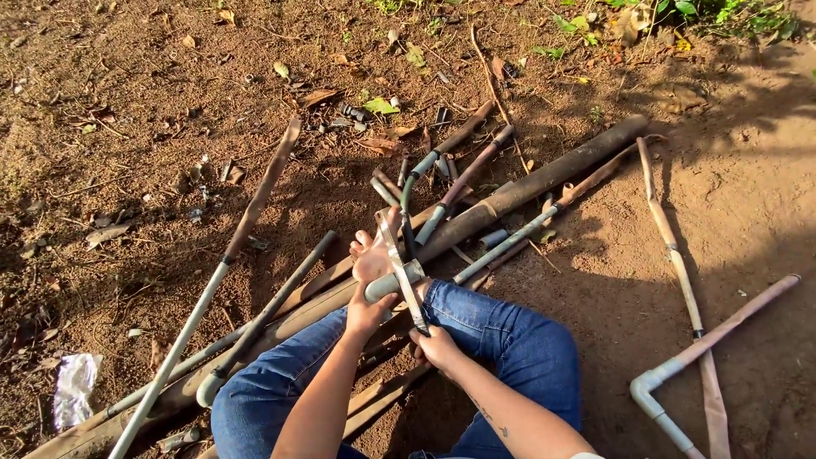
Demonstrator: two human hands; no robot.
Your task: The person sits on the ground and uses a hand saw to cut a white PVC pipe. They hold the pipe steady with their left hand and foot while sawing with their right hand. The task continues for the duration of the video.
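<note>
bare reddish dirt, scattered with dry leaves and twigs, fills the view, with green weeds along the far edge. a heap of old pipes lies across it, and the thickest, a long brown pipe (544, 177), runs on a slant from the far right toward the near left.

at the near end of that brown pipe, the person sits with legs in blue jeans (501, 331), one bare foot (371, 255) pressed against the work. a short grey pipe (393, 283) lies crosswise there, its long axis running left to right, just beside the foot. the left hand (367, 313) is wrapped around its near-left end, fingers curled tight on it, forearm coming straight up from below. the right hand (436, 346) sits nearer the body than the pipe, closed on the handle of a hacksaw (399, 263). the saw's long axis runs away from the person, crossing over the grey pipe almost at right angles, the blade resting on it just right of the left hand's grip. the right forearm angles in from the lower right, wrist in line with the saw.

well to the right of the brown pipe lies a white elbow pipe (659, 382), and far to its left a crumpled plastic wrapper (74, 382).
</note>
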